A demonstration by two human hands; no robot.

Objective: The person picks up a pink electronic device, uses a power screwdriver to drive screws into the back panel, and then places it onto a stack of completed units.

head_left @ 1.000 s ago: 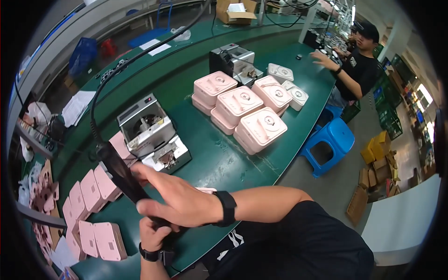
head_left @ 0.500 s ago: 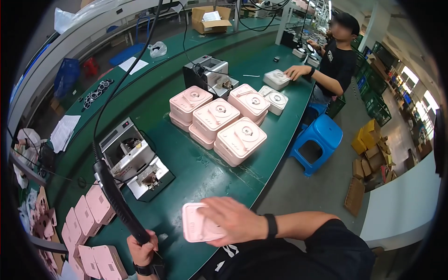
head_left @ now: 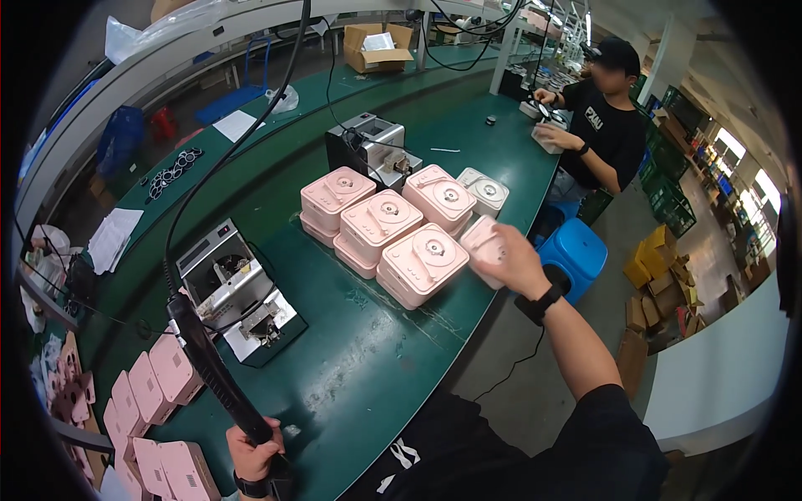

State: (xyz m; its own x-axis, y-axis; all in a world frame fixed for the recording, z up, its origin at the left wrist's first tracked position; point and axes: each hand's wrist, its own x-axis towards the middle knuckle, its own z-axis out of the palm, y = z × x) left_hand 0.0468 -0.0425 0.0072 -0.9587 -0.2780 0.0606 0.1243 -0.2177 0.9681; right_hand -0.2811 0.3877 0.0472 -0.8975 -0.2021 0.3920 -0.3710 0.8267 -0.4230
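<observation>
My left hand (head_left: pixel 253 455) is closed round the lower end of a black corded electric screwdriver (head_left: pixel 210 363), near the front of the green bench. At the right edge of the bench, my right hand (head_left: pixel 520 263) grips a pink record-player-shaped housing (head_left: pixel 478 236), its fingers over the round part. That housing is beside several similar pink housings (head_left: pixel 422 265), stacked in pairs with their round dials facing up. A whitish housing (head_left: pixel 473 185) lies just beyond. Whether the held housing touches the bench I cannot tell.
A silver screw-feeder machine (head_left: pixel 225 280) stands left of centre, another (head_left: pixel 380 138) behind the stacks. Pink back shells (head_left: pixel 159 384) lie at the lower left. A co-worker (head_left: pixel 606 125) handles parts at the far right, near a blue stool (head_left: pixel 576 250). The screwdriver's cable hangs from above.
My right hand has carried the pink housing from the bench front to the far right, beside the stacks. My left hand stays on the screwdriver. The co-worker has pulled a whitish housing closer.
</observation>
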